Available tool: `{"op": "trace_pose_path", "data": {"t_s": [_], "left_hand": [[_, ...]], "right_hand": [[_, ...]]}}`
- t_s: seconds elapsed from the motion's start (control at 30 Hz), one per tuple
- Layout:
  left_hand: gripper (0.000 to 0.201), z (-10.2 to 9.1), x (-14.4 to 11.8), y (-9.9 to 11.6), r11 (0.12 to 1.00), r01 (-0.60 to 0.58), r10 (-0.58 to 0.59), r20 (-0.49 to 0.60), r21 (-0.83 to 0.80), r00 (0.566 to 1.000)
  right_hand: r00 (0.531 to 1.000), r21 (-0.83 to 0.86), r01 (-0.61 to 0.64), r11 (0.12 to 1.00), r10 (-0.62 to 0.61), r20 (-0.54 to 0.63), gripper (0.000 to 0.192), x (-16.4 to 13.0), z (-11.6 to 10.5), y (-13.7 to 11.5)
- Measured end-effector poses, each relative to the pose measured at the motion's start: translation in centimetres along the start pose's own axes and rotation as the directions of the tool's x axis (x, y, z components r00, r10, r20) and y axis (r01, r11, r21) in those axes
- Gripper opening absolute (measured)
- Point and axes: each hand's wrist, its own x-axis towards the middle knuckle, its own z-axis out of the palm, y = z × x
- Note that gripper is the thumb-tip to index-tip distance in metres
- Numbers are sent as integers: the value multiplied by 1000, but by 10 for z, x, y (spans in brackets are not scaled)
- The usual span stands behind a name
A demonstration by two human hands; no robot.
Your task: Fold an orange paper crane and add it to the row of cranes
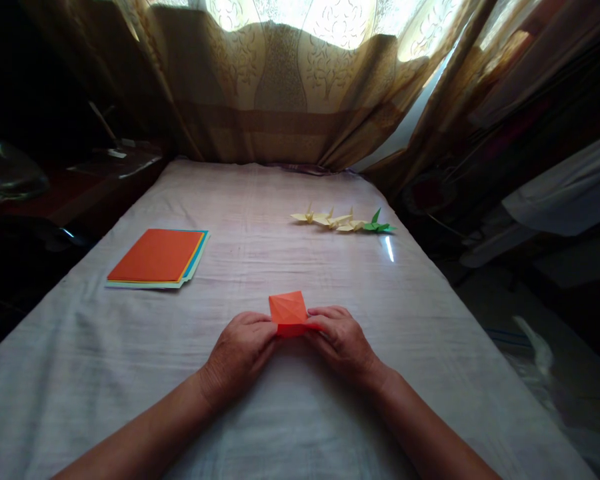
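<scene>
The left hand [243,347] and right hand [344,343] pinch the folded orange origami paper [287,309] between them, grips partly hidden; uneven tugging could skew or tear it.

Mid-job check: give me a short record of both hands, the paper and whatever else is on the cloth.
Left hand: grip on near left side of orange folded paper
Right hand: grip on near right side
Paper state: creased, small
Paper stack: ahead, left; orange uppermost
Pale yellow birds: ahead, right, in a row
Green bird: row's right end
Surface: whitish cloth
</scene>
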Motion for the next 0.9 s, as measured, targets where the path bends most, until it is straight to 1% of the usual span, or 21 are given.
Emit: {"op": "trace_pose_path", "data": {"t_s": [0.03, 0.1, 0.13, 0.2, 0.27, 0.3, 0.37, 0.4, 0.43, 0.5, 0.57, 0.6, 0.67, 0.9], "left_hand": [[19, 2, 1, -1, 1000, 28, -28, -17, -9, 999], [19, 6, 1, -3, 998, 69, -69, -94, -6, 993], [23, 8, 1, -4, 997, 82, -82, -133, -2, 988], [43, 12, -1, -6, 995, 104, -102, -184, 4, 978], [62, 14, -2, -8, 992, 121, -112, -205, 29, 972], [65, 14, -2, -8, 991, 125, -110, -216, 58, 970], [58, 13, -2, -6, 985, 108, -74, -231, 136, 970], [51, 12, -2, -5, 982, 78, -40, -213, 173, 976], [44, 12, -2, -3, 979, 35, 0, -174, 199, 985], [37, 12, -2, 0, 977, -68, 80, -51, 204, 996], [40, 13, -2, 2, 975, -132, 124, 55, 177, 991], [43, 14, -3, 3, 976, -137, 124, 85, 167, 989], [48, 15, -4, 3, 979, -123, 106, 108, 165, 989], [51, 16, -4, 4, 980, -102, 80, 130, 171, 988]], "right_hand": [[999, -12, -46, 999, 46, -10, 15, 3, 2, 0], [986, -55, -162, 985, 159, -49, 12, 11, 9, 0], [974, -78, -218, 973, 213, -75, 12, 14, 12, 0], [952, -107, -295, 949, 282, -119, 21, 20, 20, 0], [944, -129, -317, 940, 300, -136, 28, 23, 26, 0], [945, -146, -316, 937, 297, -141, 30, 24, 29, 0], [947, -191, -306, 932, 278, -160, 33, 24, 31, 1], [950, -218, -298, 929, 266, -167, 34, 24, 32, 2], [953, -245, -287, 926, 251, -168, 36, 24, 33, 3], [961, -296, -263, 918, 223, -164, 39, 24, 34, 4], [967, -334, -244, 910, 200, -161, 40, 25, 35, 5], [968, -348, -237, 907, 191, -160, 41, 26, 35, 5], [970, -366, -232, 901, 184, -160, 42, 28, 35, 6], [967, -383, -248, 890, 203, -155, 40, 30, 35, 5]]}}
